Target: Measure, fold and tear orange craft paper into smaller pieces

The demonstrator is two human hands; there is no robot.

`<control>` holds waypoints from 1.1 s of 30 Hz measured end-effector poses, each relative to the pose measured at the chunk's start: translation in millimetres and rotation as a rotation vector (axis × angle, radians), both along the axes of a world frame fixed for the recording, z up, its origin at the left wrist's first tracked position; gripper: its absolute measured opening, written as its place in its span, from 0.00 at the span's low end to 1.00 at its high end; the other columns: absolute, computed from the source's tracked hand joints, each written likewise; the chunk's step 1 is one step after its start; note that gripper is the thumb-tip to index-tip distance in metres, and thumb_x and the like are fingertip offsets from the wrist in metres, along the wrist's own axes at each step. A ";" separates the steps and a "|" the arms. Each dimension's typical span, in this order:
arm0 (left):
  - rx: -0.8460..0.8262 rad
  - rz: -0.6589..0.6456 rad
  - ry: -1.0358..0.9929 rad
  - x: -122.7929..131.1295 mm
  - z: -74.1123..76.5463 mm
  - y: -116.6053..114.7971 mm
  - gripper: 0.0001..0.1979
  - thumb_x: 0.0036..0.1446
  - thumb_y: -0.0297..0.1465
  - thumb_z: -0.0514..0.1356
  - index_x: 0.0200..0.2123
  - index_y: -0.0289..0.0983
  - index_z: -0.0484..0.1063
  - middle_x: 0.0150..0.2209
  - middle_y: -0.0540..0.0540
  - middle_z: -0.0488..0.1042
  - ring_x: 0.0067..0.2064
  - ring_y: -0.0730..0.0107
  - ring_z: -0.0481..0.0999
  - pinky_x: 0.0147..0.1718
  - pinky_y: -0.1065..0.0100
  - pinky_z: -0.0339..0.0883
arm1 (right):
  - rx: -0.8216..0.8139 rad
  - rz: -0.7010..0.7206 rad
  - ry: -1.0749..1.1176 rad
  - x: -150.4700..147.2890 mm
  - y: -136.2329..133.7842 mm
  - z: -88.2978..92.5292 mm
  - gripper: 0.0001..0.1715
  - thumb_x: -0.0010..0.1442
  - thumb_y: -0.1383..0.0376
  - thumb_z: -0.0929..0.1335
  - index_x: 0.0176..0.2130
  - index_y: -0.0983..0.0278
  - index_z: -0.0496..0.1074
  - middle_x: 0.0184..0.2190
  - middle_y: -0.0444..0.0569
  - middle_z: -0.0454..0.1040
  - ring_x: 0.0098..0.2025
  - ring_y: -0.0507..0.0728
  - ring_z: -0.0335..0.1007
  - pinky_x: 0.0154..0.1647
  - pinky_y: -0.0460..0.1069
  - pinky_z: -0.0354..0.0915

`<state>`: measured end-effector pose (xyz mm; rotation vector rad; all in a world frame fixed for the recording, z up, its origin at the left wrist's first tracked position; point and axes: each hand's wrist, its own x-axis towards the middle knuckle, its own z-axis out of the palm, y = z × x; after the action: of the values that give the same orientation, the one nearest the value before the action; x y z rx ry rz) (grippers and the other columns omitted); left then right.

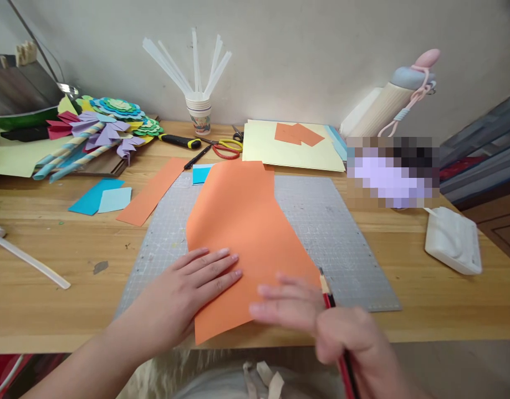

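A large sheet of orange paper (pixel 246 238) lies on a grey cutting mat (pixel 342 238), its near corner reaching over the table's front edge. Its left side curls upward a little. My left hand (pixel 200 282) rests flat on the sheet's lower left, fingers stretched out. At the sheet's lower right is my right hand (pixel 338 327), with a red and black pencil (pixel 330 299) held between thumb and palm, tip pointing up and away. The fingers of that hand are stretched over the paper and slightly blurred; whether they touch it I cannot tell.
Left of the mat lie an orange strip (pixel 157 191) and blue paper pieces (pixel 96 197). Behind are a cutter (pixel 180 141), scissors (pixel 228 148), a cup of white sticks (pixel 200 113) and pale yellow sheets (pixel 294 155). A white device (pixel 452 241) sits at right, paper flowers (pixel 109 119) at left.
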<state>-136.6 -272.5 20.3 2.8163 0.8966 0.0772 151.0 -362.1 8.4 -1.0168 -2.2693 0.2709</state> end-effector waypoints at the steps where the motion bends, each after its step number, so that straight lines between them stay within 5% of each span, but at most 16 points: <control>1: 0.027 0.005 -0.013 0.5 0.8 -1.2 0.37 0.58 0.26 0.52 0.68 0.46 0.42 0.67 0.51 0.52 0.67 0.62 0.55 0.65 0.53 0.49 | 0.012 0.016 -0.016 -6.7 17.5 12.7 0.15 0.59 0.53 0.69 0.41 0.59 0.66 0.49 0.52 0.76 0.55 0.63 0.70 0.56 0.64 0.66; 4: 0.105 0.022 -0.075 4.1 4.6 -7.0 0.35 0.60 0.27 0.52 0.68 0.46 0.44 0.66 0.51 0.58 0.66 0.62 0.58 0.66 0.54 0.48 | 0.089 -0.051 -0.066 -19.3 47.3 32.1 0.11 0.60 0.64 0.67 0.44 0.63 0.67 0.45 0.52 0.79 0.49 0.60 0.75 0.57 0.60 0.66; 8: 0.153 0.048 -0.122 10.4 7.1 -12.2 0.32 0.60 0.27 0.53 0.66 0.48 0.50 0.64 0.50 0.62 0.63 0.60 0.63 0.63 0.54 0.55 | 0.152 -0.088 -0.054 -15.1 45.6 21.0 0.19 0.56 0.79 0.61 0.42 0.62 0.70 0.40 0.48 0.81 0.44 0.55 0.77 0.51 0.53 0.70; 12: 0.196 0.472 -0.152 11.2 4.9 -5.2 0.27 0.60 0.31 0.53 0.62 0.47 0.59 0.64 0.42 0.60 0.54 0.51 0.71 0.49 0.49 0.69 | 0.096 -0.116 0.035 -5.5 37.6 7.5 0.18 0.58 0.77 0.61 0.43 0.60 0.71 0.42 0.48 0.80 0.46 0.54 0.76 0.50 0.51 0.71; 15: -0.001 0.688 -0.233 9.1 4.9 4.0 0.24 0.61 0.33 0.52 0.61 0.49 0.60 0.63 0.44 0.58 0.48 0.59 0.74 0.41 0.57 0.74 | 0.091 -0.102 0.047 -2.5 36.5 4.7 0.19 0.58 0.78 0.61 0.44 0.61 0.71 0.44 0.49 0.79 0.48 0.54 0.75 0.51 0.52 0.71; 19: -0.181 0.572 -0.332 6.2 4.8 10.0 0.20 0.61 0.33 0.53 0.56 0.54 0.65 0.63 0.53 0.60 0.58 0.61 0.68 0.53 0.61 0.68 | 0.110 -0.068 0.027 -1.9 36.9 6.3 0.20 0.59 0.78 0.61 0.46 0.62 0.72 0.45 0.50 0.79 0.49 0.54 0.75 0.53 0.53 0.69; 26: 0.114 0.642 -0.271 8.2 0.7 -12.5 0.29 0.58 0.24 0.48 0.62 0.49 0.57 0.65 0.44 0.54 0.62 0.49 0.58 0.57 0.41 0.57 | 0.188 -0.054 -0.040 -10.5 47.5 23.4 0.23 0.58 0.80 0.59 0.45 0.62 0.72 0.42 0.49 0.80 0.45 0.54 0.76 0.54 0.55 0.67; 30: -0.012 0.455 -0.253 7.4 13.3 -36.0 0.35 0.53 0.21 0.50 0.63 0.50 0.54 0.62 0.45 0.59 0.59 0.53 0.61 0.53 0.48 0.60 | 0.132 -0.033 -0.132 -15.9 56.6 33.3 0.23 0.59 0.81 0.57 0.44 0.61 0.71 0.38 0.47 0.80 0.39 0.53 0.75 0.55 0.56 0.65; 33: -0.087 0.410 -0.253 6.6 22.8 -37.1 0.22 0.58 0.30 0.55 0.56 0.48 0.64 0.52 0.46 0.70 0.53 0.57 0.67 0.50 0.55 0.61 | 0.081 -0.007 -0.193 -18.3 63.4 37.4 0.23 0.58 0.82 0.57 0.44 0.62 0.71 0.30 0.46 0.78 0.32 0.52 0.73 0.55 0.58 0.64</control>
<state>-130.0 -309.5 43.2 2.4291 1.3546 0.4272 132.7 -298.7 45.8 -1.0480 -2.4272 0.0799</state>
